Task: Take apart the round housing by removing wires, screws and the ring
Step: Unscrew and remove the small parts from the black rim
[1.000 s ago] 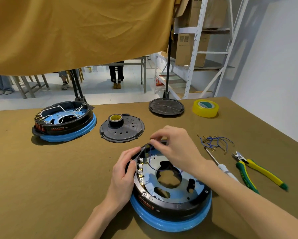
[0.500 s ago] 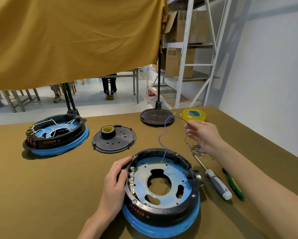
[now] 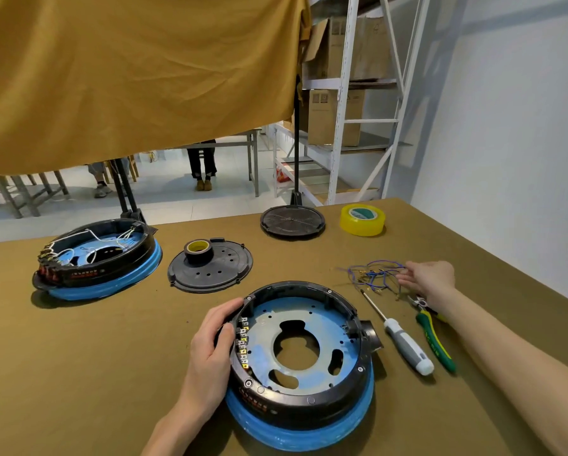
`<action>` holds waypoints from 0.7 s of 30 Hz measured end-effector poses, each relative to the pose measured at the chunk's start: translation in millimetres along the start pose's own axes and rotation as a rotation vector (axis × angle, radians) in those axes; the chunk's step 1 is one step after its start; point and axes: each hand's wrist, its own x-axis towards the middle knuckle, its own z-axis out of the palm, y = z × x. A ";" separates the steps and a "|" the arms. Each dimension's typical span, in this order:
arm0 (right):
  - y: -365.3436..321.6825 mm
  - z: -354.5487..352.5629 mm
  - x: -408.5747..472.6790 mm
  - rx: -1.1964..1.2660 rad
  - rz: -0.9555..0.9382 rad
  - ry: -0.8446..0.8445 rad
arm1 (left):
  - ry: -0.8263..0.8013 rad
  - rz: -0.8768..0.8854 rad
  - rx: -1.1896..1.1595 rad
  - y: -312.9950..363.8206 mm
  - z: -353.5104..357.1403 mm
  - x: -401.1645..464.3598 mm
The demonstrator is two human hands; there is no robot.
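Observation:
The round housing [image 3: 304, 394], black with a blue base ring and a pale blue plate inside, sits on the table in front of me. My left hand [image 3: 212, 350] grips its left rim, fingers curled over the edge beside a row of yellow terminals. My right hand [image 3: 428, 279] lies out to the right with straight fingers touching a pile of loose blue wires [image 3: 373, 278]. No wires show inside this housing.
A screwdriver [image 3: 402, 340] and green-yellow pliers [image 3: 432, 335] lie right of the housing. A second housing [image 3: 95, 261] with white wires stands far left, a black cover with a tape roll [image 3: 210, 266] in the middle, a black disc [image 3: 292, 222] and yellow tape [image 3: 362, 220] at the back.
My right hand pulled a blue wire out of the housing, carried it to the right and laid it on the wire pile. My left hand kept its hold on the rim.

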 end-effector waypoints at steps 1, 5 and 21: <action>1.7 -0.6 -2.1 -0.176 -0.064 0.013 | -0.001 -0.001 -0.001 -0.4 -0.1 0.3; -5.5 10.3 -41.9 -0.547 -0.518 -0.039 | 0.000 -0.009 0.002 -0.6 -0.5 0.3; -13.1 70.8 -108.1 -0.955 -0.911 -0.490 | -0.056 0.019 0.227 10.1 7.3 -20.3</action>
